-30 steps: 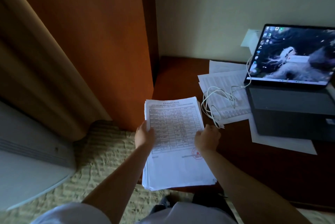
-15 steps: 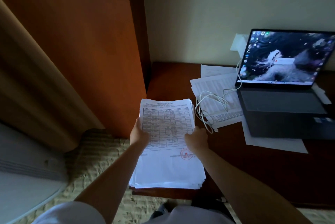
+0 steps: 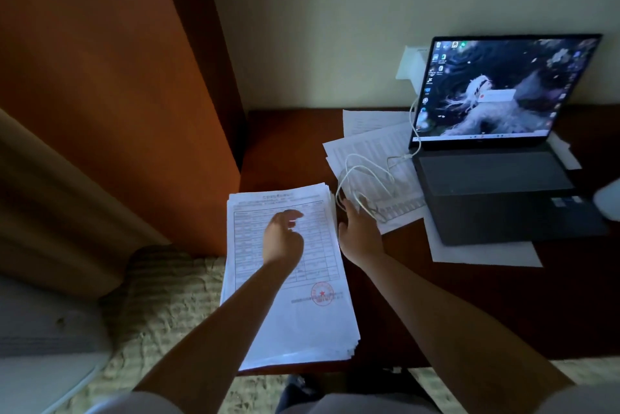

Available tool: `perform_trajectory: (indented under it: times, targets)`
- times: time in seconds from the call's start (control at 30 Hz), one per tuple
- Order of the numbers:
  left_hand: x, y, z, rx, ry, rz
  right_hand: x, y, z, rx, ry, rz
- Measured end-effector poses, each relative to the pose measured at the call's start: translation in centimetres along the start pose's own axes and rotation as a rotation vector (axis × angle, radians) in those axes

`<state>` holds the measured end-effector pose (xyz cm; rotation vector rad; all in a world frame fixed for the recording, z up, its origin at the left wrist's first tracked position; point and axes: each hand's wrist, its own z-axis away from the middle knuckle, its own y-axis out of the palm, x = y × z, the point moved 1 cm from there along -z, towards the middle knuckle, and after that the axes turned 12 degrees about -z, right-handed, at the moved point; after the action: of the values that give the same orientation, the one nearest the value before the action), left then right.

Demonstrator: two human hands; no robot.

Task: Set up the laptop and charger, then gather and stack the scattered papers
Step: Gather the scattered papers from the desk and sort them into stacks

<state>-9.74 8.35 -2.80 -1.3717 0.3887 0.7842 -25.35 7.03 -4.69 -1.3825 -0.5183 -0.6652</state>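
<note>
Squarely stacked, the white papers (image 3: 288, 313) show a printed table.

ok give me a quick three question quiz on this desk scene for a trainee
1. True or false: the laptop lid is open and its screen is lit.
2. The white cable lies coiled on: A) the loose sheets left of the laptop B) the carpet C) the keyboard.
3. What lies under the left hand?

Key:
1. True.
2. A; the right hand reaches toward it.
3. The paper stack at the front edge of the desk, top sheet bearing a red stamp.
</note>
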Motion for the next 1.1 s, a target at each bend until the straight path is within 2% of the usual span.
perform_trajectory:
  times: [0.2,0.37,0.47,0.53,0.63,0.7,0.8,0.9,1.03,1.1]
  targets:
    - [-3.4,3.2,-2.0,0.247,-0.112,0.060,-2.6,-3.3,-2.6,0.036,0.050,0.198]
    - [-4.9,4.9,-2.4,0.281,-0.173,0.077,-3.0,-3.7,-4.6,0.207,0.000,0.323]
    - [-5.6,5.5,-2.5,0.275,-0.220,0.092,-3.6,-4.0,-5.2,0.238,-0.029,0.355]
    - [-5.8,6.0,-2.9,0.269,-0.273,0.142,-4.2,-4.5,-5.5,0.157,-0.033,0.252]
    - [-7.0,6.9,-3.5,0.271,-0.337,0.174,-5.3,-5.9,-5.9,-0.178,0.030,-0.083]
    - [-8.1,7.8,-4.2,0.261,-0.389,0.186,-6.0,-7.3,-6.3,-0.302,0.126,-0.233]
    - [-10.3,9.0,-4.9,0.293,-0.524,0.390,-7.1,-8.5,-6.8,-0.291,0.167,-0.255]
    - [-11.4,9.8,-5.5,0.244,-0.656,0.432,-7.6,-8.7,-6.9,-0.221,0.139,-0.182]
    - [-12.0,10.2,-6.4,0.141,-0.652,0.241,-7.9,-9.1,-7.2,-0.209,0.144,-0.112]
    - [-12.8,10.2,-6.4,0.146,-0.627,0.259,-8.2,-9.3,-7.2,-0.183,0.134,-0.078]
